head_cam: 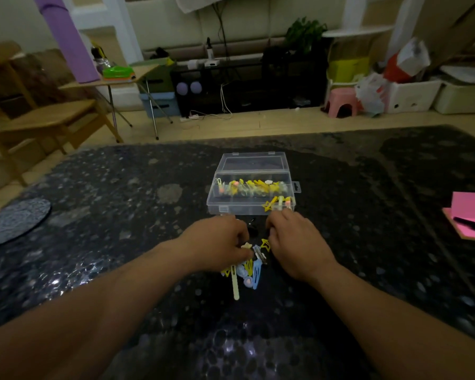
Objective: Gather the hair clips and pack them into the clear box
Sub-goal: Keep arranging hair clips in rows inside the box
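Note:
The clear box (225, 208) stands open on the dark speckled table (121, 215), its lid tipped back, with several yellow clips inside. A pile of loose hair clips (248, 270), yellow, blue and silver, lies just in front of it. My left hand (217, 242) rests curled on the pile's left side, its fingertips closed on clips there. My right hand (294, 242) is curled at the pile's right side, next to a yellow star clip (265, 244); its fingertips are hidden.
A pink notepad (469, 212) with a black pen (472, 224) lies at the table's right edge. A round grey mat (14, 220) sits at the left edge. Beyond the table are a wooden chair (47, 116), a folding table and a pink stool (342, 101).

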### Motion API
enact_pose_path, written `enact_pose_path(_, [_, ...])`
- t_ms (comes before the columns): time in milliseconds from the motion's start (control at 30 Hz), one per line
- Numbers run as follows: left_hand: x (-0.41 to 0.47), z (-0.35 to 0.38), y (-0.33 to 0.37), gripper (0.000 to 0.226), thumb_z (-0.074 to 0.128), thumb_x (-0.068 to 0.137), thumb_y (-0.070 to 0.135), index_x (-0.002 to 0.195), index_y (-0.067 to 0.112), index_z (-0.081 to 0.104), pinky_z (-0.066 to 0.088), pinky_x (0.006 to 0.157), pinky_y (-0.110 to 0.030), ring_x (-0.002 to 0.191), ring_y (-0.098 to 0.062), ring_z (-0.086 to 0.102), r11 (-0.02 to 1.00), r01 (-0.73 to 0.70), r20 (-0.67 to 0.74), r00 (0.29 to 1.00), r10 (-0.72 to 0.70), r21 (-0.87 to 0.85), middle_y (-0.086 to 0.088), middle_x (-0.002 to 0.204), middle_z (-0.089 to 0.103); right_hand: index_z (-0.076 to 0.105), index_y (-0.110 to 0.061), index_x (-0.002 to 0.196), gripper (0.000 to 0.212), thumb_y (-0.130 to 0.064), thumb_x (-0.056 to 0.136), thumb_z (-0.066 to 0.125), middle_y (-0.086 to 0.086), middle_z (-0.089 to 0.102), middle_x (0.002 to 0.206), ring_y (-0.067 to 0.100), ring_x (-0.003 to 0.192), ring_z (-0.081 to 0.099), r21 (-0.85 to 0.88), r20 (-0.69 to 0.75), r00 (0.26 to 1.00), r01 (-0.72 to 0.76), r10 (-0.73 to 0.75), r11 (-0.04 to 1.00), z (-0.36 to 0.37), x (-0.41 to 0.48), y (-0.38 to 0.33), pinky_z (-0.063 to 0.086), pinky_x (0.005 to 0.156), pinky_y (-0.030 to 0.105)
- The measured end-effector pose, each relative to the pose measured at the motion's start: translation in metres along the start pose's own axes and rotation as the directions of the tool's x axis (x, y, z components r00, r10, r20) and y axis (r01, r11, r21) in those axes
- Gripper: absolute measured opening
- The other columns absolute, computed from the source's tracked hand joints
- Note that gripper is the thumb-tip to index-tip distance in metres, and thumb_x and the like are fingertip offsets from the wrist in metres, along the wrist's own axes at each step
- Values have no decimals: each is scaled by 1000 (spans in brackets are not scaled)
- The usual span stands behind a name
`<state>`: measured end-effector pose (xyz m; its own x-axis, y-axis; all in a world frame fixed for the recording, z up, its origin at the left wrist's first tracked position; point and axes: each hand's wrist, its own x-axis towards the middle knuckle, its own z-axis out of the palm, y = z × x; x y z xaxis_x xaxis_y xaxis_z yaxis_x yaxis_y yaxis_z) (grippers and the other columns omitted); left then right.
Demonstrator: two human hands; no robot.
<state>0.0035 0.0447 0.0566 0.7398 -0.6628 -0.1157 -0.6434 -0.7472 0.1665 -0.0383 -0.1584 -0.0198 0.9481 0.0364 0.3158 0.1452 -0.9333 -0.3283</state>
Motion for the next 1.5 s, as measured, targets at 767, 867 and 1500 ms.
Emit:
enact_pose_path(767, [16, 3, -3, 14, 73, 94, 35, 99, 27, 64, 49, 78, -28, 88, -6, 55, 932, -351, 52, 933, 356, -88, 12, 97, 59, 51, -26, 101, 10, -26, 105, 42, -4, 49, 99, 18, 89, 47, 6, 4, 1000, 7, -7, 1000, 3, 1, 3, 42, 82, 38])
enact_pose_path(867, [15, 3, -2, 13, 73, 94, 34, 98, 28, 62, 48, 76, -24, 88, -6, 55, 932, -351, 71, 931, 358, -94, 12, 94, 60, 49, -29, 99, 11, -26, 106, 40, -7, 48, 97, 16, 86, 45, 30, 4, 1000, 11, -11, 999, 0, 0, 1, 42, 81, 37])
enact_pose_path(1500, [59, -28, 6, 19, 69, 99, 37, 86, 25, 62, 43, 59, -26, 64, -5, 55, 932, -68, -210, 978, -9, -357, 5, 76, 63, 49, -26, 101, 5, -29, 101, 45, -4, 51, 102, 21, 93, 49, 24, 6, 1000, -4, 4, 1000, -3, -1, -3, 37, 81, 37])
